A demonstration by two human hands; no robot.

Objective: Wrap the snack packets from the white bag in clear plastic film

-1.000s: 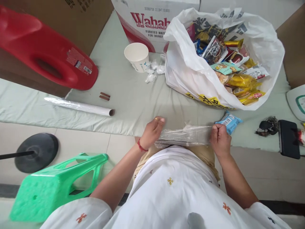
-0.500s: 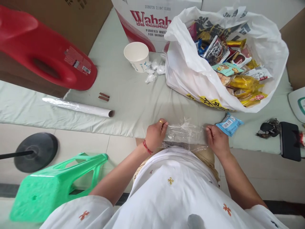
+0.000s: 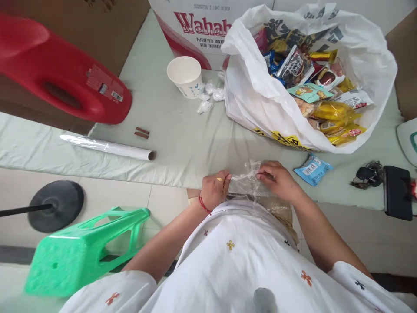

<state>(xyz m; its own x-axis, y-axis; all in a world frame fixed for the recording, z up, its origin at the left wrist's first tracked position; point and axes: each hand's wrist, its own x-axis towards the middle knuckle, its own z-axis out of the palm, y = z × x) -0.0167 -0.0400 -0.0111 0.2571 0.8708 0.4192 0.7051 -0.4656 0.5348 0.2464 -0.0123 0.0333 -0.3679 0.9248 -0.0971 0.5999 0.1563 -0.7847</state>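
A crumpled sheet of clear plastic film [image 3: 243, 184] spans the gap between my hands at the table's front edge. My left hand [image 3: 215, 189], with a ring and a red wrist cord, pinches the film's left end. The fingers of my right hand [image 3: 276, 179] are closed on its upper right part, where the film is bunched. Right of my right hand, a blue packet [image 3: 313, 169] lies on the cloth. Part of the film hangs over the edge in front of my white shirt.
Behind are a paper cup [image 3: 184, 76], small plastic-wrapped lumps [image 3: 205, 106], a white bag [image 3: 247, 95] of snacks and a Wahaha box [image 3: 203, 37]. Leftward lie a film roll [image 3: 109, 147], brown strips [image 3: 142, 132] and a red jug [image 3: 107, 102]; rightward, a black phone [image 3: 397, 191].
My right hand has moved left, away from the blue packet and closer to my left hand. The film between them is now more bunched and less stretched.
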